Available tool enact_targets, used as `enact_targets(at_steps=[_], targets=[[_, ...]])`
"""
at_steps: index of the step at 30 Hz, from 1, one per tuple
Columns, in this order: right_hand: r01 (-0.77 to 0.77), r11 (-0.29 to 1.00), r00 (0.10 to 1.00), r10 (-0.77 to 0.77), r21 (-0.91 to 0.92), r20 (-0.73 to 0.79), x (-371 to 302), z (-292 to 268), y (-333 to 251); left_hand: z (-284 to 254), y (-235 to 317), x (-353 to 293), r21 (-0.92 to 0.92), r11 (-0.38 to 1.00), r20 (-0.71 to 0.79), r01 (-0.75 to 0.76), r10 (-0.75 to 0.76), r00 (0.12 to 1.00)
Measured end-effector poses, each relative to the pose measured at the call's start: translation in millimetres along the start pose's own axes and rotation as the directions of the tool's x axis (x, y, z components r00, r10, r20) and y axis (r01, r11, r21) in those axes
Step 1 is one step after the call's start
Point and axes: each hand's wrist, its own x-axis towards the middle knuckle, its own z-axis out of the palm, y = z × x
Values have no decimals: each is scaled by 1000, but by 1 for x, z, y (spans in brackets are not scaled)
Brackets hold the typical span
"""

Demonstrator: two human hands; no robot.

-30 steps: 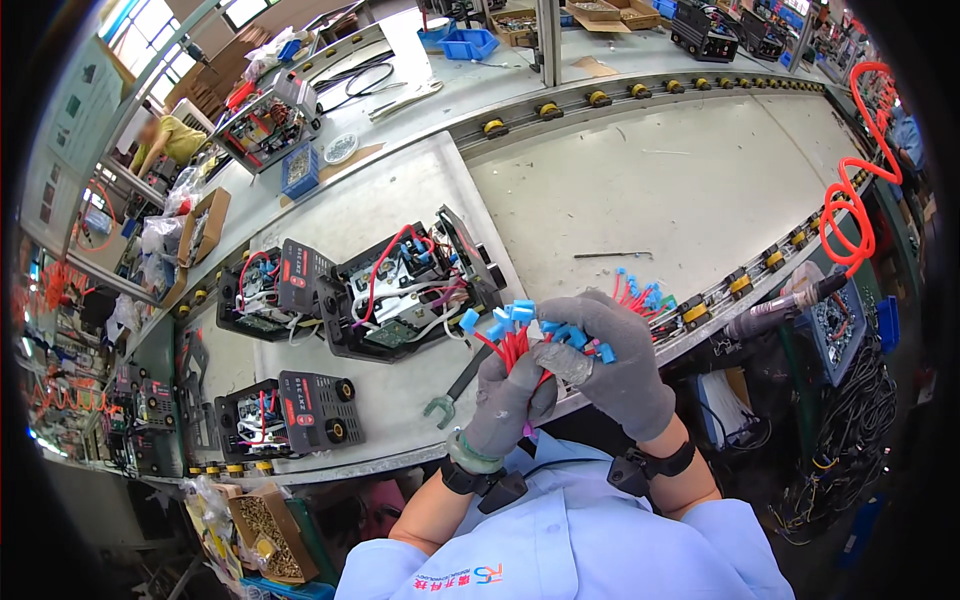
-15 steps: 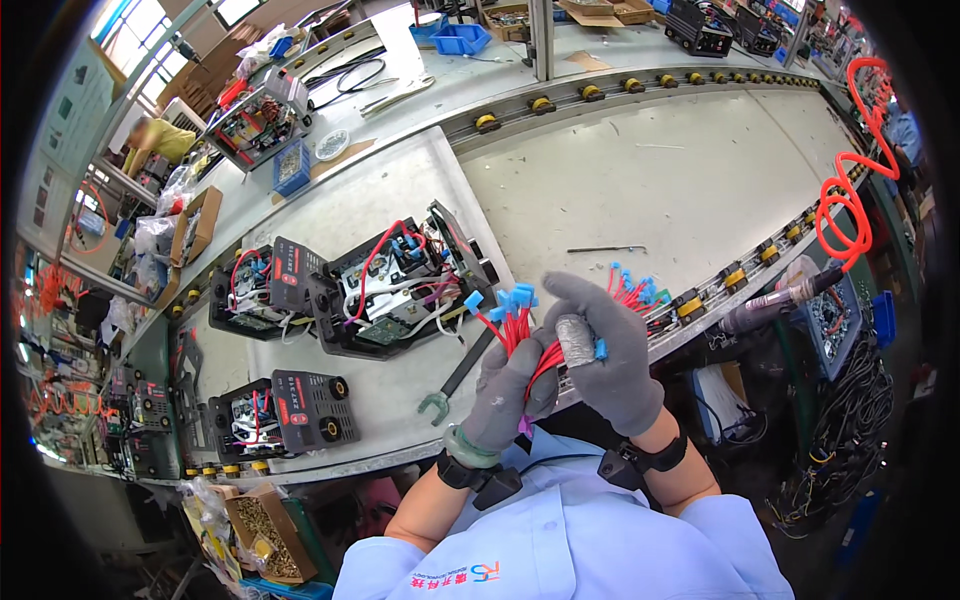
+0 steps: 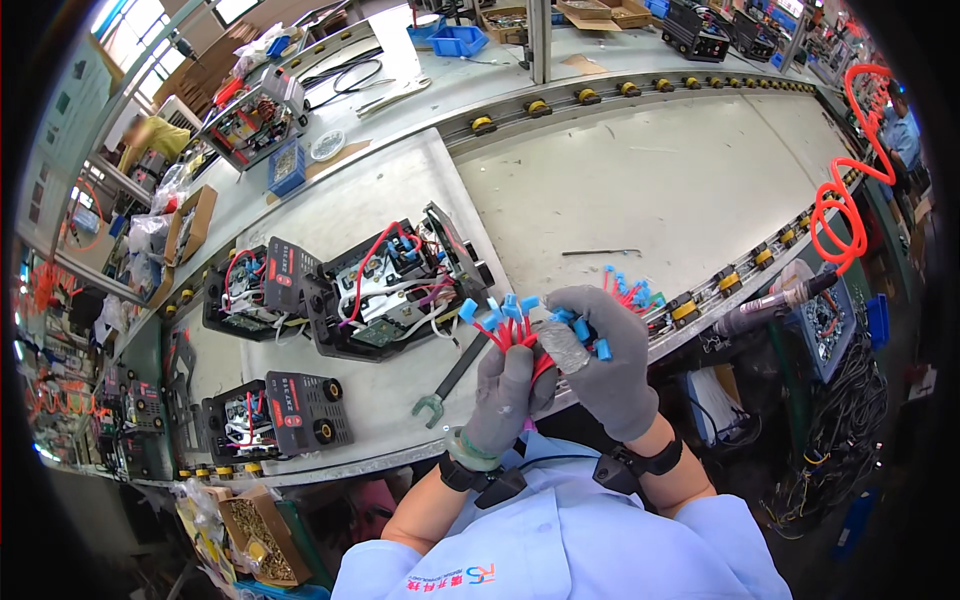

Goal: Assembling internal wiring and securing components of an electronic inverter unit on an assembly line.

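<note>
A bundle of red wires with blue terminal sleeves [image 3: 511,307] is gripped upright in my left hand [image 3: 502,405], which wears a grey glove. My right hand [image 3: 618,365], also gloved and with silvery tape round its thumb, closes over the right side of the bundle. Several blue ends poke out between its fingers. Beyond this hand, more red wires [image 3: 628,291] with blue ends lie at the bench edge. An open-ended wrench [image 3: 430,407] rests left of my left hand. Farther off lies a thin dark rod [image 3: 600,252].
Opened machine units stand left: one large [image 3: 385,290], one behind it [image 3: 255,290], one nearer [image 3: 285,415]. A roller track [image 3: 680,308] edges the bench. At right hang a red coiled air hose [image 3: 840,215] and a power screwdriver [image 3: 760,312]. Black cables [image 3: 850,420] hang below.
My right hand's raised index finger has bent down over the wires. More blue ends now show between its fingers. The left hand keeps its hold on the bundle.
</note>
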Motion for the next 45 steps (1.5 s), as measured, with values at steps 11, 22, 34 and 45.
enact_targets(at_steps=[11, 22, 34, 45], targets=[[131, 982, 990, -136, 136, 30, -2, 5, 19, 1, 4, 4, -93, 989, -124, 111, -122, 985], [-367, 896, 905, 281, 250, 320, 5, -5, 12, -7, 1, 3, 87, 992, -43, 93, -90, 995], [-265, 914, 923, 147, 308, 356, 9, 0, 15, -11, -4, -1, -18, 987, 110, 162, -159, 981], [-372, 798, 918, 241, 474, 315, 7, 2, 23, -16, -7, 0, 9, 949, 246, 316, -308, 919]])
